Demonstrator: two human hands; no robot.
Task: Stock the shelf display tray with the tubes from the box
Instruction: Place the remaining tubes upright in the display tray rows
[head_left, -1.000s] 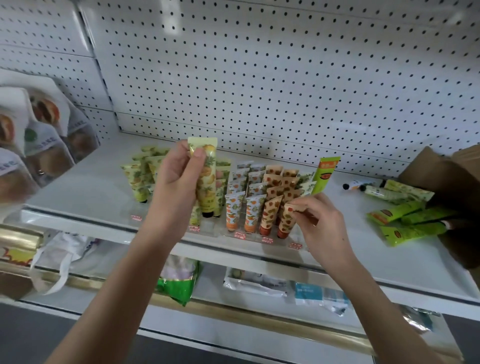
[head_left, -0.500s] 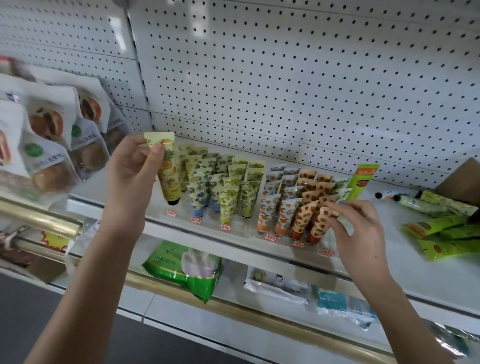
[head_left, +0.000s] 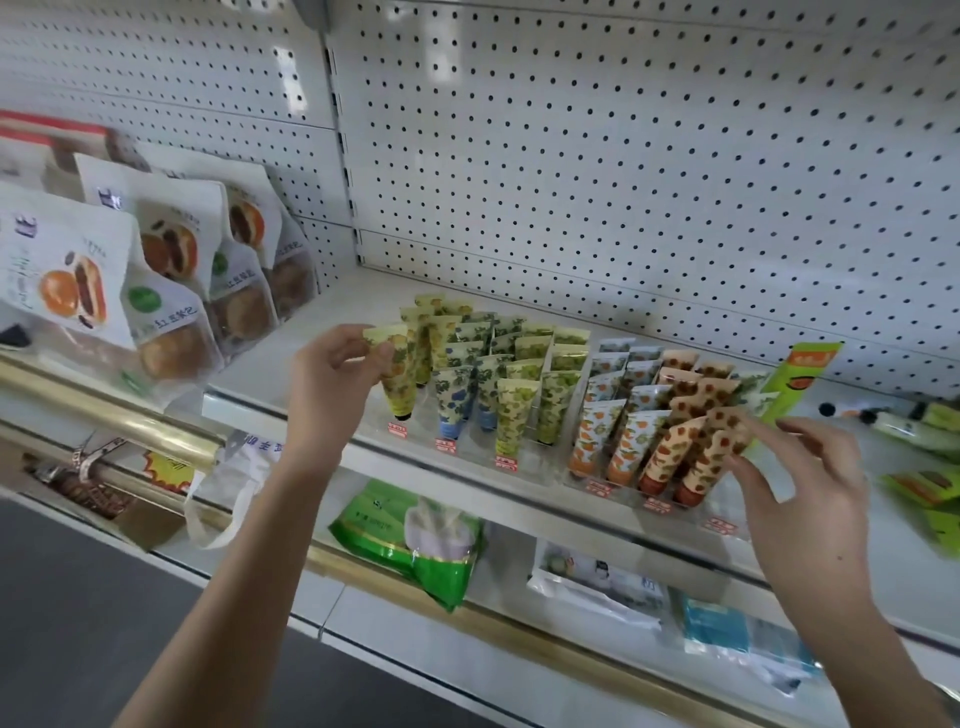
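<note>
Now the step in hand is placing one more tube into the display tray (head_left: 524, 464). The left hand (head_left: 332, 387) pinches a yellow fruit-printed tube (head_left: 399, 375) near its flat top, between thumb and fingers. The tube hangs cap down, a little tilted, at the left end of the tray, just above the front of the leftmost row. It is not yet seated, as far as I can judge. The right hand (head_left: 802, 493) is at the right end of the tray with fingers spread and relaxed. Its thumb touches the front brown-spotted tube (head_left: 696, 470), and it grips nothing (it seems only to steady that leaning row). More loose green tubes (head_left: 922, 486) lie on the shelf to the right of the tray; the box is not in view. The next move asks to lower the yellow tube straight down, cap first, into the free front place. The left fingers should let go only when it stands, without pushing the neighbours behind it.
</note>
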